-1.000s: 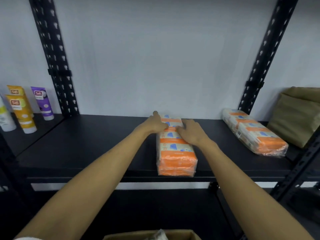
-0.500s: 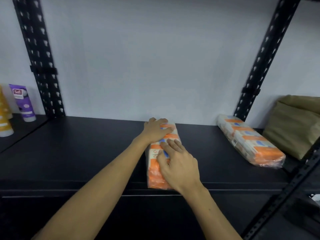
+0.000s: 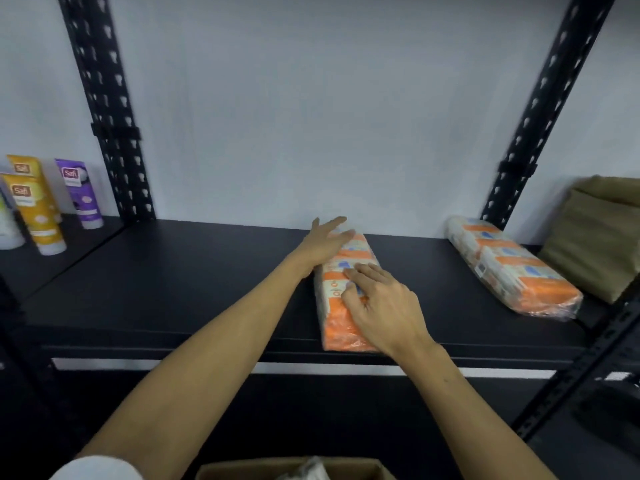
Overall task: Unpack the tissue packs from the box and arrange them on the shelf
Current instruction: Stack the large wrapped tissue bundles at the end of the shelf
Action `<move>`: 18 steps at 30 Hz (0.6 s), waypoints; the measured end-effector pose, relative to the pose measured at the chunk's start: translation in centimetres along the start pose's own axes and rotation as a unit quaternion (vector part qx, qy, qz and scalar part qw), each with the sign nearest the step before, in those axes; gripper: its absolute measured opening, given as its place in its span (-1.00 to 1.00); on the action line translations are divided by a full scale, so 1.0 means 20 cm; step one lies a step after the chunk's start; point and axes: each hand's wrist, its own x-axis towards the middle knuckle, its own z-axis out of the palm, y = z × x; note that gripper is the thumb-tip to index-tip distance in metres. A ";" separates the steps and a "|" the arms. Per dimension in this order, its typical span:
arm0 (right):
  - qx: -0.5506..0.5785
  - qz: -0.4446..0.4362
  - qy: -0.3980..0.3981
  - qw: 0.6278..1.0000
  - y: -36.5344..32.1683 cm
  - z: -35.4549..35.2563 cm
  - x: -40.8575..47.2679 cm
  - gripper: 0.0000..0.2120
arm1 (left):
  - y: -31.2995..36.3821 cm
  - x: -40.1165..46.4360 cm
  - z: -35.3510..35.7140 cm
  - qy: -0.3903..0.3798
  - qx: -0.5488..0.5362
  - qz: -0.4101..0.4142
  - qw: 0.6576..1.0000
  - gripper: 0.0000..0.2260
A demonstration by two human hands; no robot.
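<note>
Head view: an orange tissue pack [image 3: 346, 292] lies mid-shelf [image 3: 190, 289]. The left hand [image 3: 323, 242] rests flat on its far end; the right hand [image 3: 382, 304] presses its near half, fingers relaxed.

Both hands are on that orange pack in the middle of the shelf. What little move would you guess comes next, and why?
Probably lifting both hands off and reaching down to the box. The middle tissue pack already lies flat on the shelf, with the left hand and right hand only resting on it.
</note>
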 end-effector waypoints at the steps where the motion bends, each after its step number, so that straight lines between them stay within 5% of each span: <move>1: 0.007 0.002 -0.003 1.000 0.03 -0.03 -0.01 -0.59 | 0.00 -0.02 -0.01 0.010 -0.049 0.003 0.999 -0.49; 6: 0.051 0.008 -0.032 0.998 0.21 -0.14 -0.11 -0.57 | -0.10 -0.09 0.08 0.049 -0.020 0.000 0.999 -0.27; 11: 0.103 0.042 -0.092 0.989 0.26 -0.28 -0.16 -0.63 | -0.04 -0.15 0.22 0.050 -0.027 0.017 0.998 -0.48; 14: 0.135 0.118 -0.021 0.983 0.25 -0.37 -0.10 -0.71 | 0.05 -0.17 0.31 0.043 -0.038 0.017 0.998 -0.53; 18: 0.105 0.206 -0.107 0.967 0.25 -0.34 -0.06 -0.18 | 0.14 -0.13 0.42 -0.008 -0.170 -0.009 0.985 -0.73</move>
